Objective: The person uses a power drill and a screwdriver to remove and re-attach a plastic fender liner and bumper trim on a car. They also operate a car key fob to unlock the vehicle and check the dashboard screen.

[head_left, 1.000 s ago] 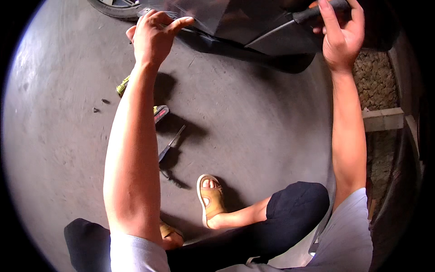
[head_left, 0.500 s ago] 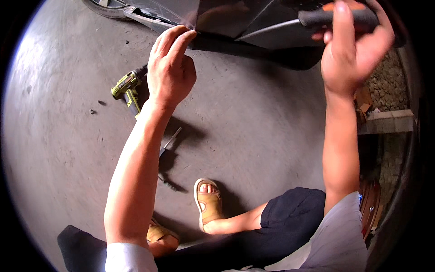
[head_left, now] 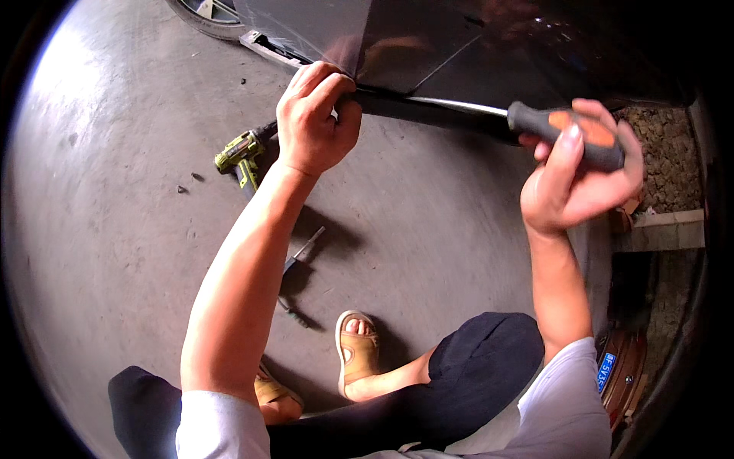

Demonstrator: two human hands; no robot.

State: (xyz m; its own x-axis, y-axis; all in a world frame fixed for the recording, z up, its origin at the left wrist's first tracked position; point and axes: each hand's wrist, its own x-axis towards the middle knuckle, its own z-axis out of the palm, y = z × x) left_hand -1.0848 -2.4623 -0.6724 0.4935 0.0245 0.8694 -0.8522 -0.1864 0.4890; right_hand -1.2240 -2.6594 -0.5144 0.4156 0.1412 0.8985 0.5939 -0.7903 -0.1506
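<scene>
My right hand [head_left: 575, 172] is wrapped round the black-and-orange handle of a large screwdriver [head_left: 535, 118]. Its metal shaft runs left, and the tip meets the lower edge of a dark car body [head_left: 428, 46]. At that same edge, left of the tip, my left hand [head_left: 317, 118] is closed, with curled fingertips on the dark sill trim [head_left: 451, 115]. What lies under those fingertips is partly hidden.
A green-and-black cordless drill [head_left: 243, 157] lies on the concrete floor beyond my left forearm. Nearer my sandalled foot [head_left: 357, 348] lies another thin tool [head_left: 303, 251]. Small dark pieces [head_left: 188, 183] are scattered at left. A car wheel [head_left: 210, 19] shows at far left.
The screwdriver and my right hand have come down and nearer, its shaft now flatter along the car's edge. My left hand stays at the edge; the whole view has shifted slightly.
</scene>
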